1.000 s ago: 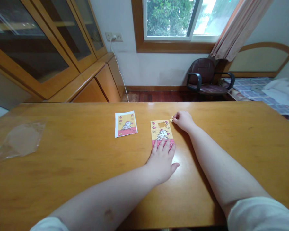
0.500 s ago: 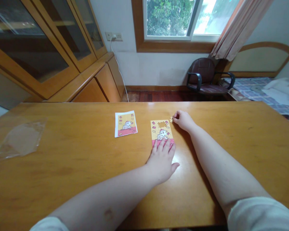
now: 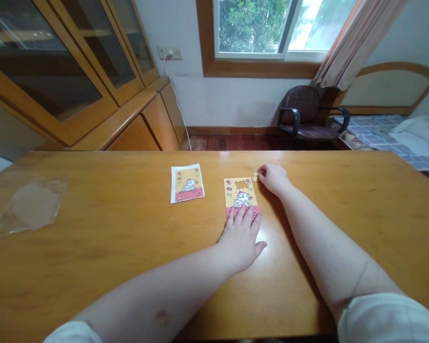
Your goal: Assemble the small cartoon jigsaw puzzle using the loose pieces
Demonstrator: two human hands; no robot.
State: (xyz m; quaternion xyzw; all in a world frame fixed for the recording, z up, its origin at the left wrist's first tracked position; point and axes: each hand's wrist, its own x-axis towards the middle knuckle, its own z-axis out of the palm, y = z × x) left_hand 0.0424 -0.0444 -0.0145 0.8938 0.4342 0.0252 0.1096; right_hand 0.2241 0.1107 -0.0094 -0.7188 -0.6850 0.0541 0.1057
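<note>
A yellow and pink jigsaw puzzle (image 3: 232, 195) with a white cartoon animal lies flat on the table, with a gap near its top edge. My left hand (image 3: 239, 240) rests over its lower, pink part, fingers spread and thumb out to the right. Just off the puzzle's upper right corner are small yellow puzzle pieces (image 3: 255, 177). My right hand (image 3: 273, 179) is beside them, thumb and fingertips pinched together at a piece; how many pieces are there is hard to tell. A picture card (image 3: 188, 183) with the same design lies to the left of the puzzle.
The wooden table (image 3: 128, 247) carries a clear plastic bag (image 3: 34, 205) at its left side. Beyond the far edge are a glass-fronted cabinet (image 3: 128, 95), a brown armchair (image 3: 302, 112) and a bed (image 3: 386, 133).
My right hand has barely moved, its fingers shifting slightly at the loose pieces. My left hand stays in place on the puzzle.
</note>
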